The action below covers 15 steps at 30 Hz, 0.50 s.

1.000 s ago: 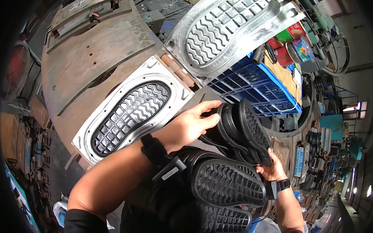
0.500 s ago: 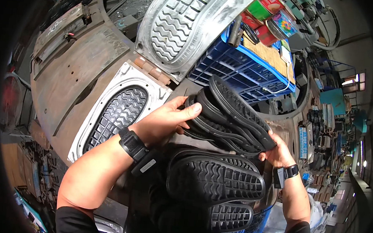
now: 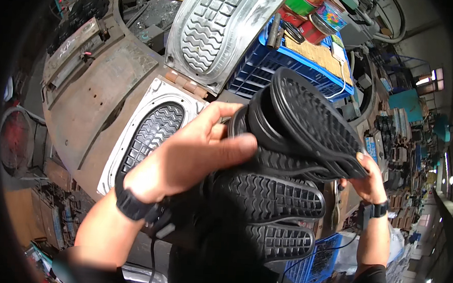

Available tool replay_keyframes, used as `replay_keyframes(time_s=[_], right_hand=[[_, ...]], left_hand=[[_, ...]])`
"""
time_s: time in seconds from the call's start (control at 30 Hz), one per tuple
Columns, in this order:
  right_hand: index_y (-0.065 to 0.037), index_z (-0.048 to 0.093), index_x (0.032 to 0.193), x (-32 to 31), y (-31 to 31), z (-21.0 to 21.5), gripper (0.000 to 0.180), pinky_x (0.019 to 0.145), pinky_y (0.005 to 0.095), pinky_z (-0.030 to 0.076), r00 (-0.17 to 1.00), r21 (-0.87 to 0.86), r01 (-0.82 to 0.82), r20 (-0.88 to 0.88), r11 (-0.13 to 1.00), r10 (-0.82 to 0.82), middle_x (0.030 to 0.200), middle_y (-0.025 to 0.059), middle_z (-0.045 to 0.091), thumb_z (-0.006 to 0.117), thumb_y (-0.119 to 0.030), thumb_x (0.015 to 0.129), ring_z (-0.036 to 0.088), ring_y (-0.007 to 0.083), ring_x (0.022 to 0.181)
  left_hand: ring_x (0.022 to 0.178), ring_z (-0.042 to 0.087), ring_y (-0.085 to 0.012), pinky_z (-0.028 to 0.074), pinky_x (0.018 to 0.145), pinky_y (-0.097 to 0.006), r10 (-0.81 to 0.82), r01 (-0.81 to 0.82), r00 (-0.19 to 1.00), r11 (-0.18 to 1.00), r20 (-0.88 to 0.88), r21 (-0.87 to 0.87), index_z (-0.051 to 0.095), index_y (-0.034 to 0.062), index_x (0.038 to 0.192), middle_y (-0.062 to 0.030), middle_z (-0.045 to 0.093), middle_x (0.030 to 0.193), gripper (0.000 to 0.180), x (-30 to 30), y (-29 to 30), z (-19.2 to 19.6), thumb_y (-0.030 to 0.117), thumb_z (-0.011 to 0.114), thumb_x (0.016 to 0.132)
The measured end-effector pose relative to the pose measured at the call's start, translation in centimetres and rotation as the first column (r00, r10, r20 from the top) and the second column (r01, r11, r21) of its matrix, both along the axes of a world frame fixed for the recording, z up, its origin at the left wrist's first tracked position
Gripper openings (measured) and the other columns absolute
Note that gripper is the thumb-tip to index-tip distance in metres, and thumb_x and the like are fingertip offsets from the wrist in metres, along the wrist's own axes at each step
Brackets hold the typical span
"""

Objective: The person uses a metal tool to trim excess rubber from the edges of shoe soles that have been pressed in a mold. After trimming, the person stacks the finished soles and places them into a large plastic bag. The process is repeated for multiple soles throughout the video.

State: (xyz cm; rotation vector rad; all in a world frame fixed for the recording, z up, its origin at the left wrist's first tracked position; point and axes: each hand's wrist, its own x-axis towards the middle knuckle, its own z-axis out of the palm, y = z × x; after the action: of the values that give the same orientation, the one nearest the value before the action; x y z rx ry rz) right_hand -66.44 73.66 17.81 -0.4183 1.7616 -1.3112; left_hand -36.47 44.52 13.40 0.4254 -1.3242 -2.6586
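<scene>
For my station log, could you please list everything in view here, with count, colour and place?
Black rubber shoe soles: a stack, exact count unclear, held up at centre.
More black soles: at least two, below the held stack.
Open metal sole mould: one, silver, left of centre; its tread-patterned lid is raised above.
Blue plastic crate: one, top centre, with coloured tins on top.
Left hand: grip on the stack's near end; black wristband.
Right hand: grip on its far end; black wristwatch.
</scene>
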Motion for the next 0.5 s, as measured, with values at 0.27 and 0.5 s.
replay_keyframes(time_s=[0.27, 0.5], right_hand=[[0.003, 0.049, 0.146, 8.7, 4.6, 1.2, 0.063, 0.061, 0.0274, 0.054, 0.994, 0.08, 0.095, -0.056, 0.992, -0.091, 0.114, 0.0082, 0.068, 0.066, -0.03, 0.095, 0.067, 0.0146, 0.086], [0.001, 0.048, 0.152, 8.6, 5.8, 1.0, 0.065, 0.11, 0.0321, 0.044, 0.993, -0.078, -0.008, -0.121, 0.997, -0.002, 0.139, 0.012, 0.063, 0.069, -0.024, 0.095, 0.058, 0.0195, 0.125]], left_hand=[[0.123, 0.055, -0.0169, 0.046, 0.103, -0.031, -0.045, 0.111, 0.974, 0.95, 0.224, -0.293, 0.035, -0.0027, 0.154, -0.0101, 0.061, 0.133, 0.074, 5.0, 4.2, 2.3, 0.037, 0.07, 0.102], [0.127, 0.058, -0.017, 0.055, 0.091, -0.036, -0.064, 0.084, 0.962, 0.994, 0.266, -0.066, 0.032, 0.0056, 0.161, -0.0082, 0.054, 0.152, 0.09, 3.7, 5.3, 3.5, 0.069, 0.054, 0.1]])
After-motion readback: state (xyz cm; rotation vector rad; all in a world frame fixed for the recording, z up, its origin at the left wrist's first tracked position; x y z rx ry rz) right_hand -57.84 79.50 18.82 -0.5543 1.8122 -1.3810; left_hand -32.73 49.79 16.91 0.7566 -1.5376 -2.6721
